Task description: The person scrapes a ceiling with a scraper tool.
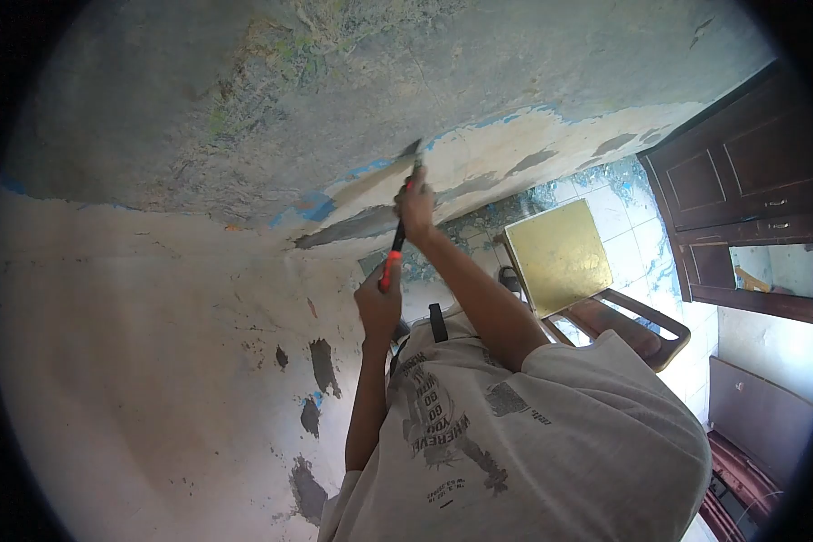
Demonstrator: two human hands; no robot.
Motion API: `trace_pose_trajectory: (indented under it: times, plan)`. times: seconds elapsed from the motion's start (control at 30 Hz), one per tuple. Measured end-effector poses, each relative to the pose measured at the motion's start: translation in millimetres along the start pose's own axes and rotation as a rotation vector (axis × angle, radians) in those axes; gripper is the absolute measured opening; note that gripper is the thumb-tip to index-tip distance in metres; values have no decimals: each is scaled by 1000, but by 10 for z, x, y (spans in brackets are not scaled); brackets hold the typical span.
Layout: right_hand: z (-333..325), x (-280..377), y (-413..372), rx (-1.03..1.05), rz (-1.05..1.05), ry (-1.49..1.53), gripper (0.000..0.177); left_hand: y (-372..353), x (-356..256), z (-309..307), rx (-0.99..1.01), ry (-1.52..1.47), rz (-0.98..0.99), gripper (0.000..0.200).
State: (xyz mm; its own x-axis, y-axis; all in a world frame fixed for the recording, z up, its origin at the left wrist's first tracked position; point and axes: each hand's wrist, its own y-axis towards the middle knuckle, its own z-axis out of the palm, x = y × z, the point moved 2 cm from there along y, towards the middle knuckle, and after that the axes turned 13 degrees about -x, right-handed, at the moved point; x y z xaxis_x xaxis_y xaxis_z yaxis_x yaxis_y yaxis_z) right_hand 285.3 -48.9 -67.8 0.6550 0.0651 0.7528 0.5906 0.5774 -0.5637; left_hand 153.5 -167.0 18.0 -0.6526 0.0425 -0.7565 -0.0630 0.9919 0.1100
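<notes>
The scraper [397, 237] runs slantwise between the two hands, its tip up against the wall [154, 298]; the left hand [379, 303] is closed round the lower end of the handle, where an orange-red section shows just above the fist; the right hand [415, 206] is clamped round the shaft higher up, close beneath the blade [413, 149], with its arm stretched out from a white sleeve [605, 397]. Between the two fists the shaft looks black and slim; the blade is a small dark wedge, and it meets the wall on the edge where grey bared plaster gives way to cream paint; whether it lies flat or tilted there cannot be told.

The wall is patchy; above the blade it is grey with flecks of green and blue; below it is cream, with dark chipped spots and thin blue margins along the peeling line. To the right of the arms stands a wooden chair [637, 330] with a yellow seat [560, 257] on a pale tiled floor [628, 235]; beyond it is a dark wooden cabinet [741, 172]. A white printed T-shirt [479, 443] fills the lower middle.
</notes>
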Motion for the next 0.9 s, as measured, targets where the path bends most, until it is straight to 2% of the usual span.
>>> trace_pose_trajectory:
  times: [0.1, 0.2, 0.33, 0.37, 0.47, 0.57, 0.7, 0.77, 0.8, 0.9]
  plan:
    - [-184, 164, 128, 74, -8, 19, 53, -50, -8, 172, 5, -9, 37, 39]
    - [-101, 34, 55, 86, 31, 7, 54, -142, 100, 108, -37, -37, -10, 40]
    - [15, 48, -9, -17, -19, -25, 54, -4, 51, 0, 31, 1, -53, 40]
    - [-69, 152, 99, 20, -10, 58, 55, 7, 62, 38, 29, 12, -31, 40]
    - [-130, 160, 128, 66, -4, 53, 54, -75, 18, 188, -17, -8, 22, 41]
    - [-34, -3, 31, 96, 24, 49, 54, -124, 5, -2, -31, -24, -90, 43]
    - [-53, 99, 80, 12, 1, 62, 53, -20, 47, 36, 15, -9, -32, 42]
    - [-200, 232, 154, 74, 11, 78, 51, -23, -12, 215, 31, -18, 58, 41]
    - [-198, 234, 164, 85, 33, 77, 51, -92, -30, 224, 61, -6, 42, 39]
    - [-106, 67, 30, 101, 82, 80, 50, -187, -14, 105, -20, -59, -43, 40]
